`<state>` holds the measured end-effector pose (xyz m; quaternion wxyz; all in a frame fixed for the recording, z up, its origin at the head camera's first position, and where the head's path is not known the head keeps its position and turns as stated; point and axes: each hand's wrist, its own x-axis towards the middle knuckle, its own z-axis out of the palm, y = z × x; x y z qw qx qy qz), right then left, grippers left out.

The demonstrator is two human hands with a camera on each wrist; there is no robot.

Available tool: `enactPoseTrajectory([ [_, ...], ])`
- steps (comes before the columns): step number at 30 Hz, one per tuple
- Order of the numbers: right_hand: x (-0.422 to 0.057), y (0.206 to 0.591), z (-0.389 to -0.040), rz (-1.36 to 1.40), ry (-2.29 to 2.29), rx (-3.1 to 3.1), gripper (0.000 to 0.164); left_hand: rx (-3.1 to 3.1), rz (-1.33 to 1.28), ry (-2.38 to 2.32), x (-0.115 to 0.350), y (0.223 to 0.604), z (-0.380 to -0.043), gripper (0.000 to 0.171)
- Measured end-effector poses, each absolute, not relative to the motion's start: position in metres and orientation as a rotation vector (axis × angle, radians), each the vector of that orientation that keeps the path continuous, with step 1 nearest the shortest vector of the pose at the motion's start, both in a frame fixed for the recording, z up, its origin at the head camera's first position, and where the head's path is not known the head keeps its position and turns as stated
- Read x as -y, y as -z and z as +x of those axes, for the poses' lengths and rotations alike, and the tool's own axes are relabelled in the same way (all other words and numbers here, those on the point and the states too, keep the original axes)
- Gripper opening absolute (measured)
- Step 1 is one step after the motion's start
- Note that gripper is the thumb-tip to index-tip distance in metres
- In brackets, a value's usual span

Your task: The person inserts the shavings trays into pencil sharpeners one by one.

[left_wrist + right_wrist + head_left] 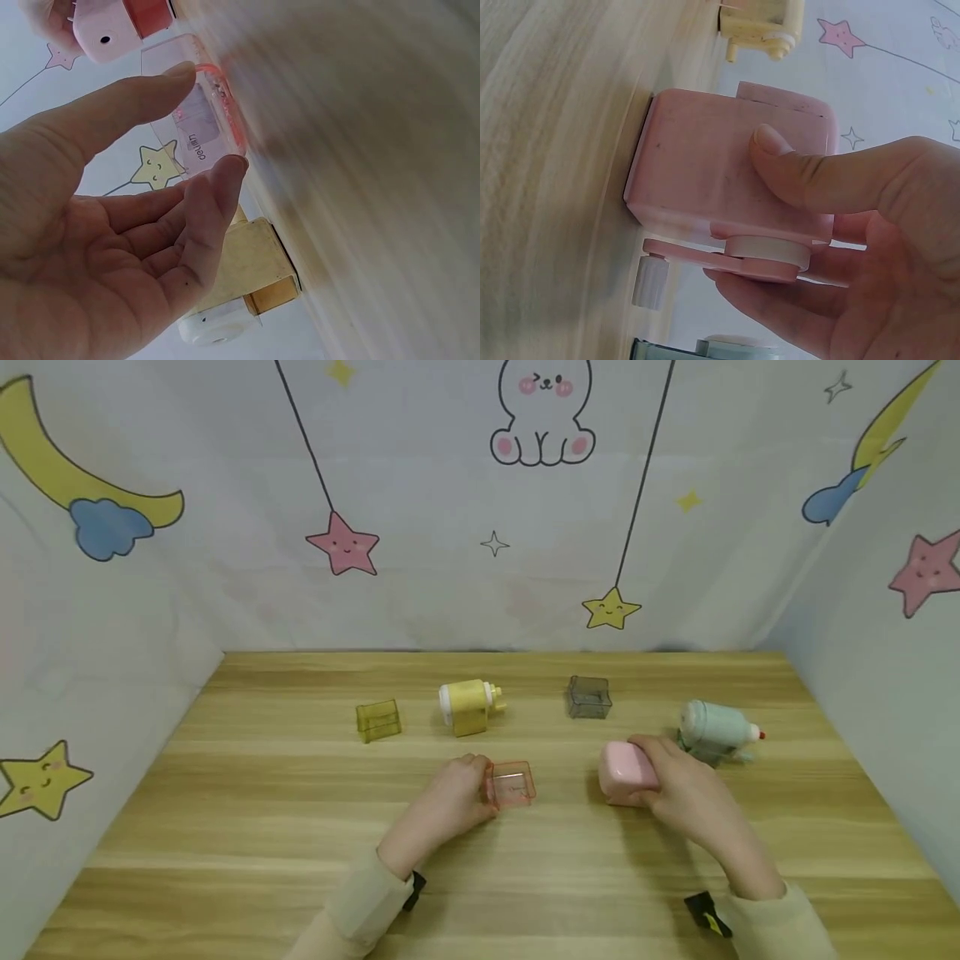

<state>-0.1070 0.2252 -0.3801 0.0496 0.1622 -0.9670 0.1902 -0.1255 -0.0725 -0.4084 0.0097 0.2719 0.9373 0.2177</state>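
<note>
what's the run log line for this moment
left grip: pinches clear pink tray | right grip: holds pink sharpener | yellow sharpener, pale green sharpener: on table

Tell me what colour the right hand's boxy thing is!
The boxy thing is pink, clearest in the right wrist view.

I have the left hand (453,792) in a pinch, its left thumb (124,111) facing the bent left fingers (201,225) across a gap. The right hand (684,778) I hold in a grip, right thumb (810,176) set opposite the right fingers (776,307). Left wrist (396,853) and right wrist (753,878) sit behind and outward of their fingers.
</note>
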Motion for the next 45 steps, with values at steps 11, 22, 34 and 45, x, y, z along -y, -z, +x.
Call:
enactPoseTrajectory([
  [11, -0.234, 0.378, -0.100, 0.507, -0.548, 2.916, 0.066, -2.928, 0.899, -0.676, 0.066, 0.409, -0.123, 0.048],
  [22, -0.235, 0.374, -0.108, 0.535, -0.537, 2.921, 0.065, -2.917, 0.895, -0.650, 0.061, 0.408, -0.131, 0.050],
  [34, -0.226, 0.377, -0.112, 0.559, -0.575, 2.959, 0.063, -2.913, 0.881, -0.547, 0.056, 0.407, -0.134, 0.052],
  [45, -0.220, 0.383, -0.112, 0.575, -0.585, 2.948, 0.062, -2.898, 0.864, -0.525, 0.051, 0.408, -0.133, 0.055],
])
